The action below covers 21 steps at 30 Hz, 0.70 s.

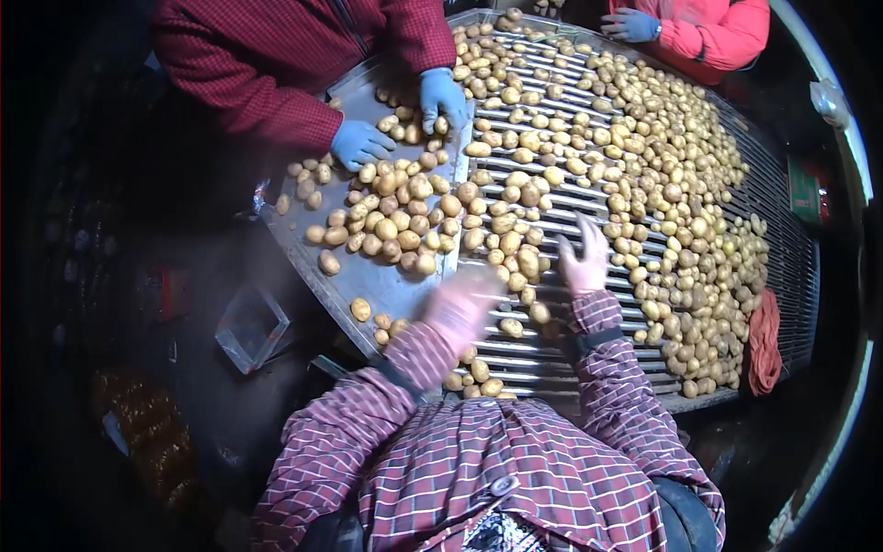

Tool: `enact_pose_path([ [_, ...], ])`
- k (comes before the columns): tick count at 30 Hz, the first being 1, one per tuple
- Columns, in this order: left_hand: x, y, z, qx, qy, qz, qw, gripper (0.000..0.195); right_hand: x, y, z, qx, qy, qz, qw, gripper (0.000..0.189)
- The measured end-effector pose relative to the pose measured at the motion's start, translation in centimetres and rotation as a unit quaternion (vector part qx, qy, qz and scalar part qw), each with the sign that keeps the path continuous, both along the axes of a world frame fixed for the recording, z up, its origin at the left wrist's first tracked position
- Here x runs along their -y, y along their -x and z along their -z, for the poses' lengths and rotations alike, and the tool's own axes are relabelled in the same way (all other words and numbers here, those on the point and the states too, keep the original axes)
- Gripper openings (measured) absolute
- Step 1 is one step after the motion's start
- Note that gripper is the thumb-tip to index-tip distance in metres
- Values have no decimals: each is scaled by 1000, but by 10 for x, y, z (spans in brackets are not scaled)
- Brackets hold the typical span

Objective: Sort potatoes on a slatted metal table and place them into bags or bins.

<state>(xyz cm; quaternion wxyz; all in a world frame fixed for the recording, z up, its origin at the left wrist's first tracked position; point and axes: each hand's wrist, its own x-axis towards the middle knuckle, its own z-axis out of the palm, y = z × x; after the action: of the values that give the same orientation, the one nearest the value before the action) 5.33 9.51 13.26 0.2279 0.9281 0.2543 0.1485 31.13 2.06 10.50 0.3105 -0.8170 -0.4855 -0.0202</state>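
Observation:
Potatoes point(528, 263) lie in loose groups on a slatted metal sorting table point(507, 348) in front of me. My left hand point(463, 303) is motion-blurred over the seam between the slats and the flat metal side tray; whether it holds anything is hidden by the blur. Just right of the nearer potatoes, my right hand point(585, 259) hovers over the slats with its fingers apart and nothing visible in it. Both hands wear pale, pinkish gloves. A dense mass of potatoes point(690, 276) covers the slats farther right.
At upper left, a co-worker's blue-gloved hands point(362, 143) touch potatoes on the metal side tray point(303, 238). Another co-worker's gloved hand point(631, 25) rests near the far edge. A red mesh bundle point(764, 345) hangs at the right edge. A clear plastic container point(252, 330) stands below left.

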Motion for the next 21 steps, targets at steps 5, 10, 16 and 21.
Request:
enact_pose_path([
  [5,37,-27,30,-162,-15,250,955,59,3,3,48,0,64,-23,998,66],
  [10,-15,11,61,-218,20,66,974,51,-77,79,60,-24,181,38,982,66],
  [16,-59,83,70,-261,-58,-112,957,41,-72,101,25,-380,59,-317,867,62],
  [21,-16,142,33,-135,-32,-150,979,58,17,35,-3,-101,100,-60,988,45],
])
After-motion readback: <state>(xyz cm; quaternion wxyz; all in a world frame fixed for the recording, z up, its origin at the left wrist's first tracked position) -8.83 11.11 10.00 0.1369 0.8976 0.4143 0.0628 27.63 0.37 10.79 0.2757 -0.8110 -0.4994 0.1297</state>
